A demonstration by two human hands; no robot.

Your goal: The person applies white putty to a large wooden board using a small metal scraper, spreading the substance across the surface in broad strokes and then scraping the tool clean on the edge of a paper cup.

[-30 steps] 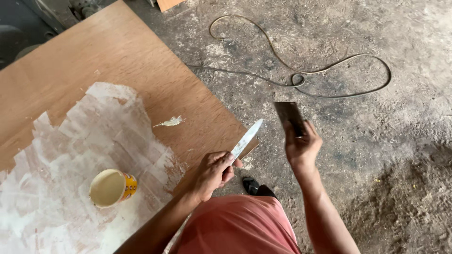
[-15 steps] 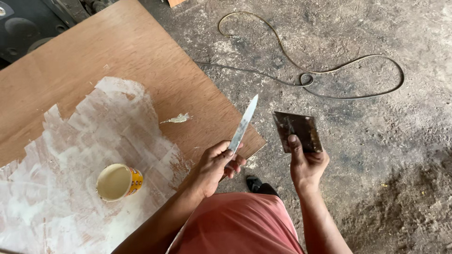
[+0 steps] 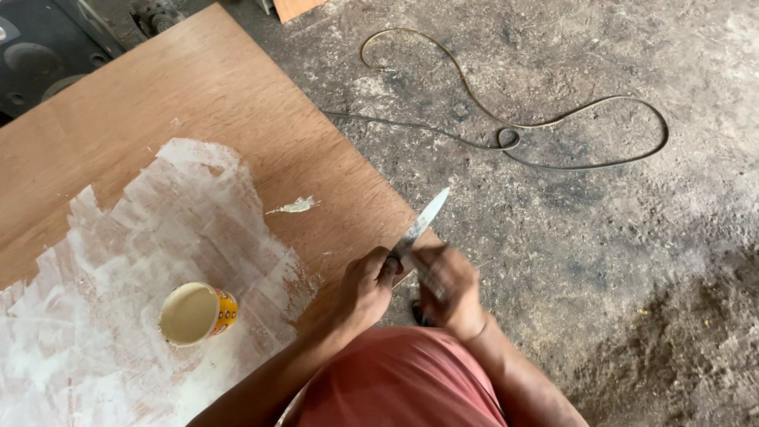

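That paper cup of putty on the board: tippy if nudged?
Probably not very: the cup looks nearly full of pale putty, so bottom-heavy. Its thin paper wall would likely squash under a hard pinch. It stands on smeared plywood, so it may drag rather than slide.

One small round cup [image 3: 194, 314] stood on the white-smeared wooden board [image 3: 237, 111]; it had a yellow printed label with dark and red marks.

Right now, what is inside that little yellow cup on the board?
The yellow cup holds a pale cream paste that fills it almost to the rim. Its bottom is covered by the paste, and the patch of board beneath it is hidden.
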